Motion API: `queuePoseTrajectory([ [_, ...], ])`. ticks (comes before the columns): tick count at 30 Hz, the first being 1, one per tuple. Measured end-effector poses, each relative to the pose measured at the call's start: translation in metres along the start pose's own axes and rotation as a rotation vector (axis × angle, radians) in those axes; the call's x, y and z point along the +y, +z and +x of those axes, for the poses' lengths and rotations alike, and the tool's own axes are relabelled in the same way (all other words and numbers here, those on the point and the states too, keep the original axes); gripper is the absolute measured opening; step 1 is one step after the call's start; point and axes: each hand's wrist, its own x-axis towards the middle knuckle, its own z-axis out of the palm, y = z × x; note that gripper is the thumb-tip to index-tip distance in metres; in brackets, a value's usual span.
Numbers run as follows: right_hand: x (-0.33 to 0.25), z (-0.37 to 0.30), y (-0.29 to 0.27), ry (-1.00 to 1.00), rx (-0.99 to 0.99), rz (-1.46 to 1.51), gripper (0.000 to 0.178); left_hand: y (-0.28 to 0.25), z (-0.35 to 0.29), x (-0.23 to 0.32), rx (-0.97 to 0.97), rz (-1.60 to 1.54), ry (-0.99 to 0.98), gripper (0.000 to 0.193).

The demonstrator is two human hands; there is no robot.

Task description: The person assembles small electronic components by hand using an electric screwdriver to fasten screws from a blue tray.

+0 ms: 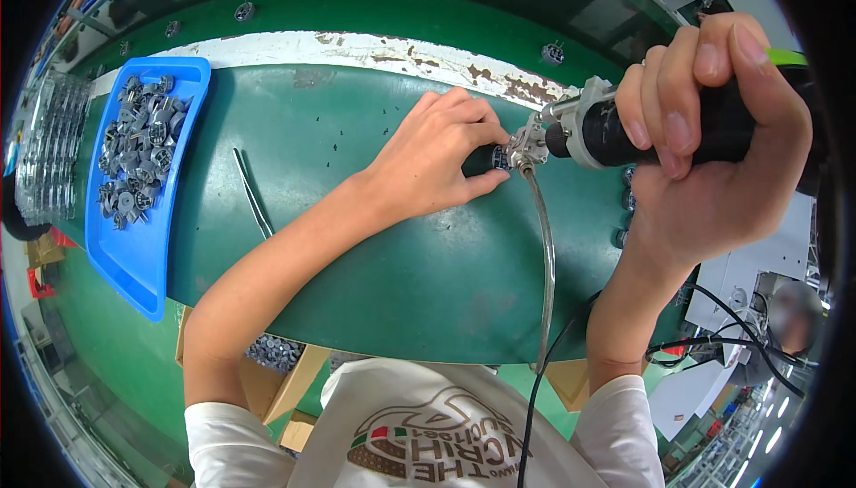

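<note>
My right hand [704, 122] is wrapped around the black body of a powered screwdriver [606, 137], held sideways with its tip toward the left. A metal feeder head [528, 147] sits at that tip, and a clear hose [547, 256] hangs from it. Between the thumb and fingers of my left hand [439, 156] is a small dark round part [485, 161], its right end right at the feeder head. My fingers cover much of the part, and whether the bit touches it I cannot tell.
A blue tray [169, 247] of grey round parts [141, 144] stands at the left, near stacked clear trays [55, 149]. Tweezers [253, 195] lie on the green worktop [401, 283]. Beyond the worn white ledge [357, 49], a green belt [383, 8] carries several parts. Black cables [571, 332] hang at right.
</note>
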Motion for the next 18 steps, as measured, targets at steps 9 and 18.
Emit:
queuePoseTrajectory([
  [9,0.009,0.000,-0.003,-0.027,-0.025,0.004,0.026,0.000,0.000,-0.002,-0.011,0.000,-0.003,0.032],
  [18,0.015,0.004,0.000,0.009,-0.014,0.028,0.026,0.000,-0.001,0.000,0.015,0.007,-0.003,0.029],
])
